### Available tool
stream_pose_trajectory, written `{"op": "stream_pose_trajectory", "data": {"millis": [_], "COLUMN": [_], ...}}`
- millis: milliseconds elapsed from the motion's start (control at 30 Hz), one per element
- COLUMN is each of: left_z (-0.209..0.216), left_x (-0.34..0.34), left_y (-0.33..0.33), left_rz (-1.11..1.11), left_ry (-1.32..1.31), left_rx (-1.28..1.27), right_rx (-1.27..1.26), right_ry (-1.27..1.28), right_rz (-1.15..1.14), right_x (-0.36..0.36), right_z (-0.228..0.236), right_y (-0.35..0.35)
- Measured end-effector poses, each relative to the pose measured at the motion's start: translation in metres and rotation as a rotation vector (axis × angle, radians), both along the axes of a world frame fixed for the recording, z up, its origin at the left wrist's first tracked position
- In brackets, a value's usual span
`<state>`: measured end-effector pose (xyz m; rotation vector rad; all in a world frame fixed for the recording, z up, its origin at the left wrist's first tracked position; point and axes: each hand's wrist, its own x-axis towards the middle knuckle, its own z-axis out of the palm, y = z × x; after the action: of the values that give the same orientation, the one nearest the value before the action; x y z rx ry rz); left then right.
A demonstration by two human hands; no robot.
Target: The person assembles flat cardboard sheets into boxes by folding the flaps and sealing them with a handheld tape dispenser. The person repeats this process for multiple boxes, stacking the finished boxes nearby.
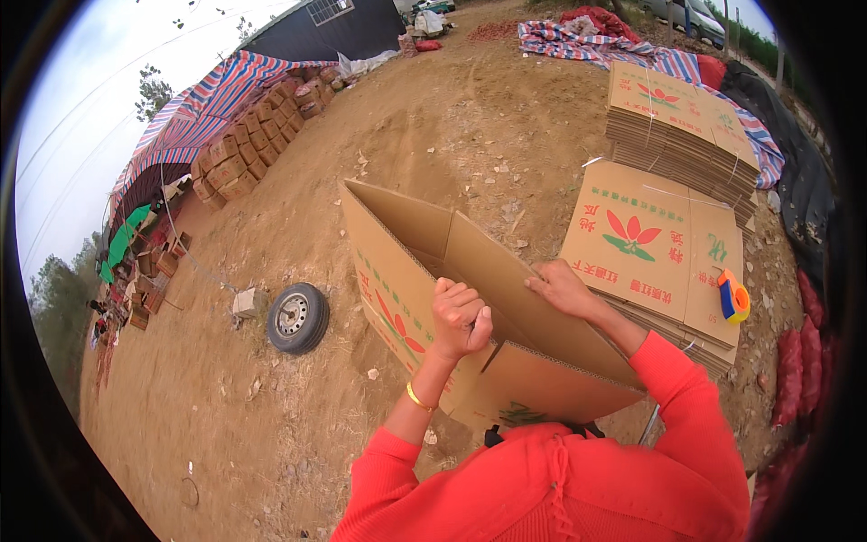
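Observation:
A brown cardboard box (388,303), printed in red and green, is opened out in front of my body with its inside showing. My left hand (462,316), with a gold bracelet at the wrist, is closed in a fist at the box's left top edge; its palm is hidden. On the right panel, my right hand (562,287) grips the upper edge with fingers curled over it. To the right lies a stack of flat cartons (623,226) with similar print. On that stack sits a blue and orange tape dispenser (733,296).
A taller pile of flat cartons (673,135) stands behind the first. Left of the box a wheel with tyre (298,318) lies beside a concrete block (249,303). Packed cartons (239,158) are stacked under a striped tarp (194,99). Red mesh sacks (790,375) line the right.

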<state>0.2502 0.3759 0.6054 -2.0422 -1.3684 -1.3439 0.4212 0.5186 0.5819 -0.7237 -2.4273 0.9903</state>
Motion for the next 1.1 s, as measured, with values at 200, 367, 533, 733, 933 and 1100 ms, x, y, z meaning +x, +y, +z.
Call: {"op": "stream_pose_trajectory", "data": {"millis": [200, 367, 533, 733, 933, 1100], "left_z": [0.008, -0.009, -0.042, -0.059, -0.013, -0.027], "left_x": [-0.004, 0.022, 0.035, -0.037, -0.094, -0.129], "left_y": [-0.084, -0.132, -0.139, -0.148, -0.176, -0.193], "left_rz": [-0.188, -0.028, 0.543, 1.033, 1.664, 1.616], "left_ry": [-0.166, -0.067, -0.018, -0.212, -0.097, -0.077], "left_rx": [-0.129, -0.221, -0.489, -0.479, -0.366, -0.529], "right_rx": [0.314, 0.458, 0.471, 0.852, 0.829, 0.784], "right_ry": [0.051, 0.044, 0.117, 0.121, 0.169, 0.177], "right_rz": [-0.143, -0.005, 0.265, 0.523, 0.572, 0.55], "right_x": [-0.049, -0.126, -0.166, -0.132, -0.103, -0.095], "right_z": [-0.058, -0.001, 0.045, 0.046, 0.031, 0.005], "right_y": [0.118, 0.125, 0.044, -0.031, -0.038, -0.018]}}
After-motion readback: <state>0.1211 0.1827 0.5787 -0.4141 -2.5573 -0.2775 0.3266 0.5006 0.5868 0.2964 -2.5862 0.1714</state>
